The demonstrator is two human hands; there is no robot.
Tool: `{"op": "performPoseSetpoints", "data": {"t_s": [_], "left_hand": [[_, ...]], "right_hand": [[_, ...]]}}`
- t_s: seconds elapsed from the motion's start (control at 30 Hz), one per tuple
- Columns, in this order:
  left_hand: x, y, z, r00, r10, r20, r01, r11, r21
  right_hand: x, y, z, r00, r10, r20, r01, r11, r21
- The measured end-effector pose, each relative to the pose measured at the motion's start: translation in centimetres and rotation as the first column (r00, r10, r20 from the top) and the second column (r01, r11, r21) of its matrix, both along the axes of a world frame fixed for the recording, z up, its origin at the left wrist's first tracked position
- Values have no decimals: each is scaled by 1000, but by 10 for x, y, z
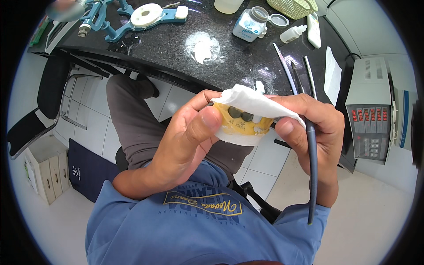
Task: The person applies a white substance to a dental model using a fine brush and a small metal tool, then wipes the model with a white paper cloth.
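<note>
A yellow plaster dental cast (232, 126) is held up in front of my chest, with two dark tooth crowns (240, 114) on its front and handwriting below them. My left hand (187, 137) grips its left end between thumb and fingers. White tissue (256, 102) drapes over the top of the cast and shows below it too. With thumb and forefinger my right hand (320, 126) pinches the tissue by the cast's right end. A slim dark-handled brush (312, 176) is also held in that hand, its handle hanging down; its tip cannot be made out.
On the black bench (163, 48) stand a blue articulator (168, 17), an open white jar (250, 24), a small dropper bottle (293, 34) and a woven basket (293, 6). Several slim tools (285, 66) lie near the right edge. A grey control unit (369, 110) stands at right.
</note>
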State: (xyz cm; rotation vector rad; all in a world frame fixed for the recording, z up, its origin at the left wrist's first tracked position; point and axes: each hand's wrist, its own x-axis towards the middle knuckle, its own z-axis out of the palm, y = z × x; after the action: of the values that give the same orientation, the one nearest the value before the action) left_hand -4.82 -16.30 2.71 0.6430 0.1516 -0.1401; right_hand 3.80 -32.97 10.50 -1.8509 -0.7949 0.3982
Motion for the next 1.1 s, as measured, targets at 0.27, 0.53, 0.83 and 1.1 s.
{"op": "performPoseSetpoints", "data": {"t_s": [0.27,0.53,0.83,1.1], "left_hand": [[1,-1,0,999,-33,-2,33,999,8],[3,3,-4,999,-43,10,42,999,18],[3,8,0,995,-91,-36,93,992,82],[6,10,0,996,-84,-28,85,995,59]], "right_hand": [[0,-2,-9,999,-17,-38,19,998,52],[3,3,-7,960,-274,66,274,962,10],[73,-62,-13,769,-639,-12,628,753,197],[100,-106,-40,564,-654,504,784,616,-78]]}}
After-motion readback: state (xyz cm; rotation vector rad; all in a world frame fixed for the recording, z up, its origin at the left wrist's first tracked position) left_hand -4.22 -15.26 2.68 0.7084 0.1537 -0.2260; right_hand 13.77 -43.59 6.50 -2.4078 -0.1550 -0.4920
